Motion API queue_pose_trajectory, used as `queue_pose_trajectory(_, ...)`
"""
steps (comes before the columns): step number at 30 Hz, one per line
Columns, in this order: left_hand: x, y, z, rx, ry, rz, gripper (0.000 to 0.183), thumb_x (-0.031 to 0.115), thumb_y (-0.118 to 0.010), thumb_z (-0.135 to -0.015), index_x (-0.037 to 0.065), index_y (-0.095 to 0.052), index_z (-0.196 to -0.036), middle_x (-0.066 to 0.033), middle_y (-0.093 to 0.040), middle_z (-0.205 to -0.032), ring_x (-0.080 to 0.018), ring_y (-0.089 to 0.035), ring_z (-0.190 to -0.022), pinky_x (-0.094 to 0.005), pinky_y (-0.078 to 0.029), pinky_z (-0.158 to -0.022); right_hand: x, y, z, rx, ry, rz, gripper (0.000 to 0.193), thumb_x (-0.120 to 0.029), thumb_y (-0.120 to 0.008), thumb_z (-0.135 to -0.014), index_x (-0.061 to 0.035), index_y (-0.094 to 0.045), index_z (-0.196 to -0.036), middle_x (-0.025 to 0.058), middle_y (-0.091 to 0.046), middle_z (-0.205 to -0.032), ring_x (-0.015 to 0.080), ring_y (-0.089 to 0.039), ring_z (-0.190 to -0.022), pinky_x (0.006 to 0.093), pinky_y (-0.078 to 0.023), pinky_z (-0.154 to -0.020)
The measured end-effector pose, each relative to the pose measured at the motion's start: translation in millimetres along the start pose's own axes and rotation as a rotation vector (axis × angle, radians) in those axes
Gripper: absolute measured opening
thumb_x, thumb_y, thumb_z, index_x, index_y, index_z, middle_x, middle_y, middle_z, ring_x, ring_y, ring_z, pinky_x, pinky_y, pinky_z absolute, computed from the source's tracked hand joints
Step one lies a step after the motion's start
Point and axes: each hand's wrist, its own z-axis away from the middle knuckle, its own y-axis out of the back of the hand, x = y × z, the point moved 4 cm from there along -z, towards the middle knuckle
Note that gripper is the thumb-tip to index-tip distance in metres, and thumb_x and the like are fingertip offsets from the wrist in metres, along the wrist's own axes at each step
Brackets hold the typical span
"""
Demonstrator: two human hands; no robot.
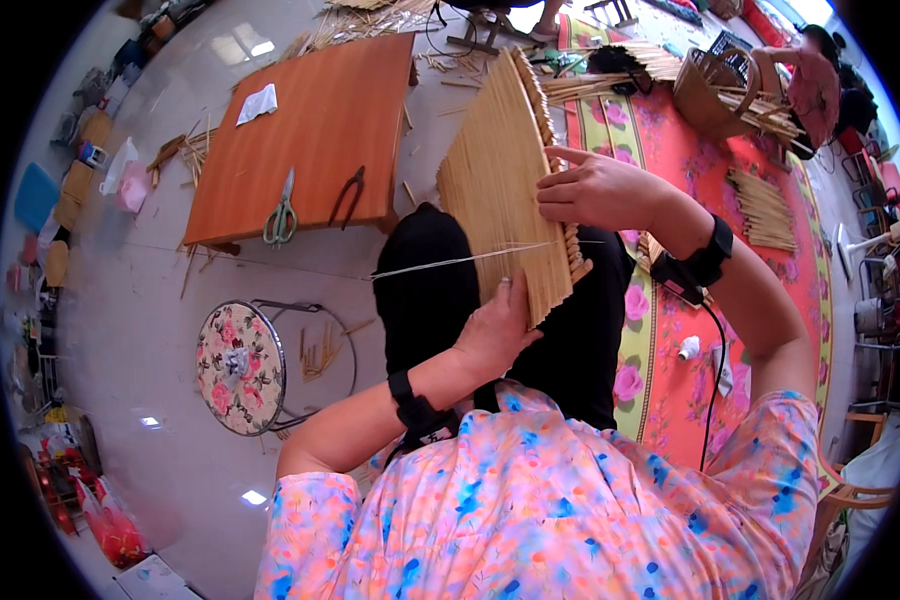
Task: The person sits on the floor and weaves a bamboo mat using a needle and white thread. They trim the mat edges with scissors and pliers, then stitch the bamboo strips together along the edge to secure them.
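Note:
A slanted panel of thin, light bamboo sticks [495, 170] lies across my lap, with stepped stick ends along its right side. My left hand [495, 325] grips its near end, the thumb on top and the other fingers partly hidden. Over the right edge, my right hand [595, 190] rests on the panel with its fingers stretched out; its thumb is hidden. White thread [425, 265] runs taut from the left over my knee and across the sticks just beyond my left thumb. A thin line carries on past the right edge, too fine to make out.
An orange-brown table [310, 130] ahead left bears scissors [282, 215], pliers [348, 195] and a white paper. A round flowered stool [238, 365] stands left. On the red flowered mat [685, 270] are stick bundles and a woven basket [712, 95]; another person sits beyond.

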Motion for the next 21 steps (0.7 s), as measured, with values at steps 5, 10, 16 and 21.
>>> queue_pose_trajectory(5, 19.3, 25.2, -28.2, 0.017, -0.072, -0.048, 0.077, 0.019, -0.072, -0.08, -0.005, -0.03, -0.14, -0.028, -0.055, -0.114, -0.0444, -0.06, -0.094, -0.0466, -0.052, -0.078, 23.1, 46.9, 16.2, -0.088, -0.177, 0.124, 0.017, -0.014, -0.059, -0.082, -0.0103, -0.064, -0.098, 0.0015, -0.068, -0.098, 0.018, -0.066, -0.099, 0.0505, -0.031, -0.113)
queue_pose_trajectory(10, 23.1, 121.5, -64.4, 0.549, -0.208, -0.115, 0.02, 0.012, -0.062, -0.088, 0.009, -0.064, -0.108, -0.0183, -0.065, -0.086, -0.0389, -0.063, -0.076, -0.0434, -0.051, -0.062, 45.2, 102.6, 43.1, 0.034, -0.435, 0.152, 0.025, -0.018, -0.07, -0.076, -0.0096, -0.064, -0.099, 0.0045, -0.068, -0.091, 0.0243, -0.067, -0.092, 0.0481, -0.035, -0.111)
queue_pose_trajectory(16, 10.7, 228.4, -142.1, 0.63, -0.441, 0.489, 0.025, 0.013, -0.062, -0.089, 0.002, -0.064, -0.111, -0.0096, -0.064, -0.078, -0.0143, -0.061, -0.073, -0.0295, -0.049, -0.069, 40.0, 144.0, 31.6, 0.465, -0.637, 0.069, 0.039, -0.022, -0.076, -0.081, 0.0002, -0.046, -0.071, 0.0157, -0.047, -0.062, 0.0288, -0.047, -0.051, 0.0364, -0.04, -0.049)
queue_pose_trajectory(21, 36.6, 275.7, -171.7, 0.471, -0.533, 0.5, 0.028, 0.01, -0.059, -0.092, 0.002, -0.061, -0.118, 0.0029, -0.057, -0.087, -0.0059, -0.05, -0.08, -0.0223, -0.043, -0.074, 25.4, 148.6, 24.3, 0.535, -0.98, 0.045, 0.035, -0.029, -0.075, -0.081, -0.0001, -0.057, -0.074, 0.0169, -0.047, -0.058, 0.0333, -0.045, -0.051, 0.0386, -0.039, -0.048)
